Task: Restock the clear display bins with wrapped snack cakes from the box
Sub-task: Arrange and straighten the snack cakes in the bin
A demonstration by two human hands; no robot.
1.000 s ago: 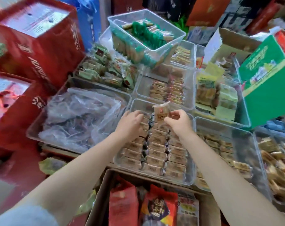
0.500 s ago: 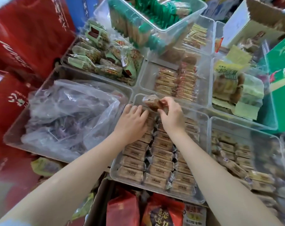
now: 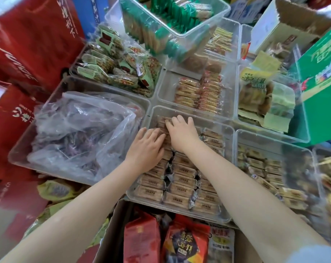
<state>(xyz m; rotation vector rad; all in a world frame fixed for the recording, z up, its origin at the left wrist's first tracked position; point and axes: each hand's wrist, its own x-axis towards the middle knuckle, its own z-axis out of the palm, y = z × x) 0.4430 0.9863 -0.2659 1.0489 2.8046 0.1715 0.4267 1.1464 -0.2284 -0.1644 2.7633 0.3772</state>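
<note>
A clear display bin (image 3: 214, 124) in the middle holds three rows of brown wrapped snack cakes (image 3: 181, 184). Both my hands are inside it at its far left end. My left hand (image 3: 145, 147) lies flat, fingers straight, on top of the left row. My right hand (image 3: 181, 133) has its fingers curled over one wrapped snack cake (image 3: 161, 121) that lies low at the bin's far left corner; its thumb is hidden. An open cardboard box (image 3: 286, 23) stands at the back right.
Around the bin stand other clear bins: one with a crumpled plastic bag (image 3: 81, 130) on the left, one with orange-wrapped cakes (image 3: 198, 92) behind, one with similar cakes (image 3: 271, 168) on the right. Red cartons (image 3: 28, 44) line the left. A green box (image 3: 322, 73) is at right, and red bags (image 3: 142, 242) lie below.
My right hand has lowered the cake it held up down into the far left corner of the bin. My left hand has flattened onto the left row. The view has tilted down and closer.
</note>
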